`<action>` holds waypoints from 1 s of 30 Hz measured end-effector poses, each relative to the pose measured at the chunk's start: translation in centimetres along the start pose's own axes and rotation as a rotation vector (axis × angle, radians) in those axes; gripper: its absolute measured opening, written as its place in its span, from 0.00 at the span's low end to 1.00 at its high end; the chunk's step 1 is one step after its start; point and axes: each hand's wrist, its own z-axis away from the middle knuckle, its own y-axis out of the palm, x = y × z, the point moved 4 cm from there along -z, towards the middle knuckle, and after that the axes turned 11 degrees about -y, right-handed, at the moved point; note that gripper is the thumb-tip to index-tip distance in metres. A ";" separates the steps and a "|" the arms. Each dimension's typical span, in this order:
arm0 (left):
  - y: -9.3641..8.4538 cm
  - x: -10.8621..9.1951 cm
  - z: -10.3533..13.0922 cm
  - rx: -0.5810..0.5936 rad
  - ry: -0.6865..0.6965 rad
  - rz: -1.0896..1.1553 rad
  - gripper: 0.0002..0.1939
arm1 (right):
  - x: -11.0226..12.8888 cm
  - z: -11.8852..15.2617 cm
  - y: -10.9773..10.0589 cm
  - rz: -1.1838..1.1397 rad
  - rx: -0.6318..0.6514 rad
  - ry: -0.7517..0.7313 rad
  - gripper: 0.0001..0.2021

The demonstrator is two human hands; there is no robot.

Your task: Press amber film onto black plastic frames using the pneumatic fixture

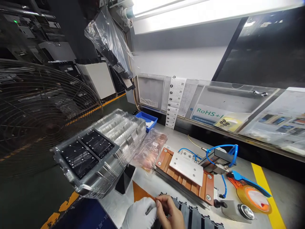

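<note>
My left hand (pixel 140 213), in a pale glove, is at the bottom middle with its fingers curled. Against its fingertips my bare right hand (pixel 170 212) pinches thumb and forefinger together. Whatever lies between the fingers is hidden or too small to name. An orange-brown sheet (pixel 142 191) shows on the bench just behind the gloved hand. To the right of and partly behind my right hand runs a row of dark grey plastic parts (pixel 187 213). Beyond them stands a fixture with a brown base (pixel 164 161) and a silver metal plate (pixel 187 168) on top.
At left, stacked clear trays (pixel 108 173) hold black panels (pixel 79 156); a phone (pixel 125 179) lies beside them. Bagged material (pixel 152 148) and a blue bin (pixel 152 122) sit behind. Tape (pixel 240 194), a blue-handled tool (pixel 250 182) and a metal-topped container (pixel 234 211) stand right. A fan (pixel 50 124) is far left.
</note>
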 end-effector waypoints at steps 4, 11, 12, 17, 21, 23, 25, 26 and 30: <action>0.0 -0.3 0.2 -0.028 -0.013 -0.009 0.19 | -0.9 0.1 -0.2 -0.073 -0.086 0.058 0.23; 0.0 0.0 -0.1 0.022 -0.010 0.104 0.20 | -0.6 -0.5 -0.2 -0.493 -0.062 0.257 0.17; 0.1 0.0 -0.1 0.015 0.024 0.103 0.20 | -0.7 -0.6 -0.2 -0.528 -0.106 0.280 0.17; 0.9 0.5 -0.2 -0.044 0.077 0.180 0.26 | -2.1 -1.1 -1.3 -0.713 -0.349 0.429 0.20; 1.1 2.7 -0.9 -0.077 -0.068 0.395 0.30 | -3.4 -2.0 -5.2 -0.786 -0.544 0.493 0.21; 0.7 4.7 -1.5 -0.097 -0.183 0.531 0.32 | -3.8 -2.2 -7.7 -0.833 -0.675 0.491 0.20; 0.1 7.2 -2.2 -0.117 -0.279 0.609 0.35 | -3.8 -2.1 -10.1 -0.864 -0.817 0.472 0.21; -0.3 8.4 -2.7 -0.126 -0.313 0.609 0.37 | -3.6 -2.1 -11.2 -0.862 -0.872 0.450 0.22; -1.5 13.0 -4.6 -0.154 -0.451 0.459 0.40 | -1.6 -2.3 -14.9 -0.719 -0.978 0.262 0.16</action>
